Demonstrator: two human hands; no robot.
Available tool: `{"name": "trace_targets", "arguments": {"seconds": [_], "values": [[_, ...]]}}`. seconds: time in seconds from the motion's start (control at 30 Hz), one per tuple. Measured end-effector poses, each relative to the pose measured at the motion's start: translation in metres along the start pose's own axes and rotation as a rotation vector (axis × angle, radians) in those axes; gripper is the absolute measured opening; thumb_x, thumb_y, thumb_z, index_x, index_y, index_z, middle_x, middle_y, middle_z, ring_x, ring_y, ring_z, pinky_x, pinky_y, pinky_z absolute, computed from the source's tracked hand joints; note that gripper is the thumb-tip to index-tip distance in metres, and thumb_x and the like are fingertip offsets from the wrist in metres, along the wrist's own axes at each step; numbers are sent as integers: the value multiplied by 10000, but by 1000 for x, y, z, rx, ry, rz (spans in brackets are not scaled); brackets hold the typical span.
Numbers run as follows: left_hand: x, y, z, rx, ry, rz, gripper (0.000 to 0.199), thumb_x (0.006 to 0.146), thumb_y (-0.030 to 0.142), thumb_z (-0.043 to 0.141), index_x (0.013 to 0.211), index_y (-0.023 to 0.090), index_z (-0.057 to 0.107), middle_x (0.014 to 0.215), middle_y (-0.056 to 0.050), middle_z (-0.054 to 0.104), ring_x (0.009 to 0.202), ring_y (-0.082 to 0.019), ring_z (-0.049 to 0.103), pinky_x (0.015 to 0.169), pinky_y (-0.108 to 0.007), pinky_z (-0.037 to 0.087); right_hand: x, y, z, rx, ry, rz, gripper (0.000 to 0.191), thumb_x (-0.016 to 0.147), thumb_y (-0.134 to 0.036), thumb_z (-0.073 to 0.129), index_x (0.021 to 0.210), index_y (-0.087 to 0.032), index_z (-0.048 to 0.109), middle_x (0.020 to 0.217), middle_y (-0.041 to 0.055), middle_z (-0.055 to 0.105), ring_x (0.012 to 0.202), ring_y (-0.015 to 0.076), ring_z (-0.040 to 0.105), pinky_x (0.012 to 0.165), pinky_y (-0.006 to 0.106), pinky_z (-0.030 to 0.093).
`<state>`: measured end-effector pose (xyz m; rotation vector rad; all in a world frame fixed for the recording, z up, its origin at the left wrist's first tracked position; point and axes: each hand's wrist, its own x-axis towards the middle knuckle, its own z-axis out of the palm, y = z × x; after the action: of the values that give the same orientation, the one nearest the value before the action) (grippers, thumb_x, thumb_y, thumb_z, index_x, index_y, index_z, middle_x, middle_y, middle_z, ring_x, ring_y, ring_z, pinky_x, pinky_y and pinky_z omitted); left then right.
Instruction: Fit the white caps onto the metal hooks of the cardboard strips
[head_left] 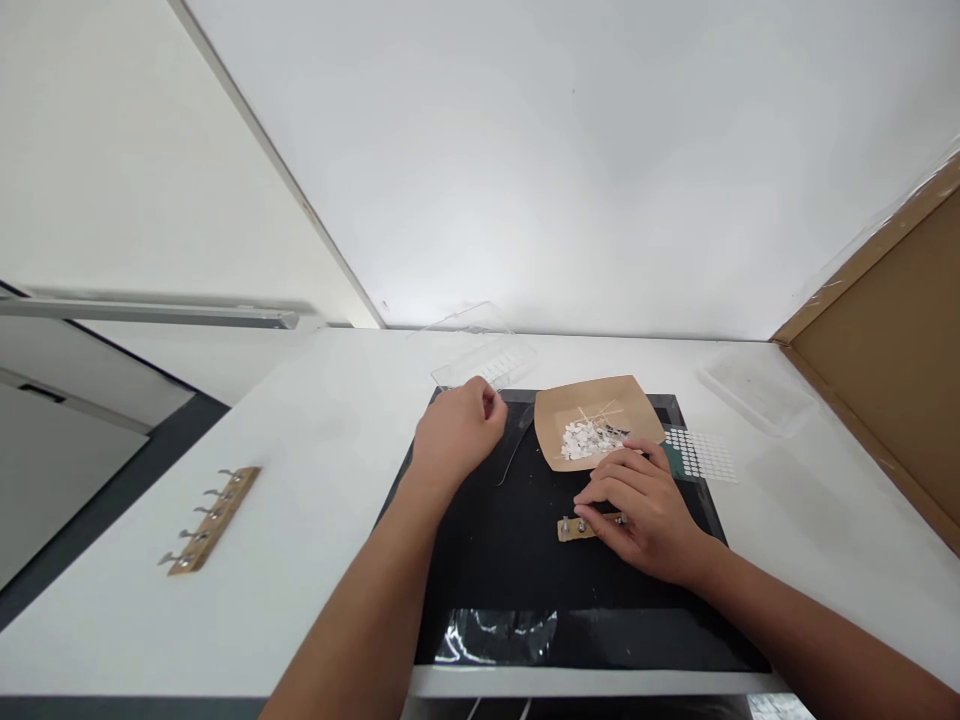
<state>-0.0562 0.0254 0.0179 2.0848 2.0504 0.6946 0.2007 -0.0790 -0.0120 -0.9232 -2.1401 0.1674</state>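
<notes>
My left hand [461,425] is closed in a pinch above the black mat [495,560], near the clear plastic case [487,360]; whatever its fingertips hold is too small to make out. A thin dark strand [515,450] lies just right of it. My right hand [637,505] is over a small wooden strip with metal pegs [574,530], thumb and forefinger pressed together near a peg and partly covering the strip. Behind that hand sits a brown paper tray [555,405] holding a pile of small white pieces [589,440] and thin sticks.
A wooden rack with metal hooks [217,520] lies at the left on the white table [315,520]. A sheet of white dots [709,455] and a clear shallow tray [757,395] are at the right, near a cardboard panel [885,350].
</notes>
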Motion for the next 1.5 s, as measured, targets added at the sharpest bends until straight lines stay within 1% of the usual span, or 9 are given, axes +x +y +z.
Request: {"name": "trace_targets", "arguments": {"seconds": [0.23,0.6,0.7,0.83,1.0,1.1,1.2,1.37,1.5], "values": [[-1,-21,-5,81,-231,66,87,739,226,701,659,251,680,702,-51,738,608,-234,644,483,-282,332,1,1,-1,-5,50,-10,96,1021,-208,675,934,-248,673,815,-37,749,833,182,691,1073,439,385],[-2,-5,-1,102,-420,201,168,927,304,632,832,251,760,967,-48,777,875,-245,709,703,-324,500,0,6,-2,-40,80,17,102,1025,-164,671,972,-251,668,816,-33,741,808,189,673,1013,448,424],[-1,0,-1,112,-363,183,199,980,298,570,904,251,748,1040,-48,780,938,-253,704,725,-330,497,-1,9,-2,-57,140,34,106,1030,-154,661,1002,-254,678,858,-8,761,826,207,677,962,445,453],[5,-1,-2,130,-145,65,307,1070,337,429,1045,225,714,1129,-92,772,1018,-296,688,727,-365,490,0,12,-3,-77,171,66,129,1032,-138,650,1049,-258,692,885,8,773,899,237,697,927,445,466],[21,-31,1,125,91,-45,343,1063,390,470,943,223,744,967,-108,765,1002,-322,665,745,-384,515,2,10,-4,-95,189,82,111,1016,-146,672,985,-252,666,878,-2,767,902,234,690,918,445,452],[29,-48,7,151,175,-84,363,1071,341,432,1071,182,759,1103,-165,747,1201,-380,579,952,-471,517,1,9,-3,-99,206,83,148,1001,-160,696,904,-243,620,841,-11,748,888,225,677,906,436,440],[33,-56,14,161,177,-91,384,1071,354,446,1111,163,776,1201,-178,725,1258,-385,529,1114,-516,448,1,9,-3,-88,200,88,183,993,-169,704,869,-239,590,815,-16,727,882,221,665,893,426,436],[33,-60,23,142,78,-171,372,1034,404,513,1170,204,796,1327,-178,694,1304,-457,489,968,-584,523,1,9,-5,-80,205,110,199,986,-161,688,851,-238,563,795,-16,702,868,222,654,878,415,434],[33,-62,19,132,5,-210,456,996,515,585,1324,238,740,1377,-152,703,1345,-463,467,977,-614,522,2,8,-6,-80,204,105,201,980,-153,676,847,-238,553,791,-12,694,863,221,651,872,411,435]]}}
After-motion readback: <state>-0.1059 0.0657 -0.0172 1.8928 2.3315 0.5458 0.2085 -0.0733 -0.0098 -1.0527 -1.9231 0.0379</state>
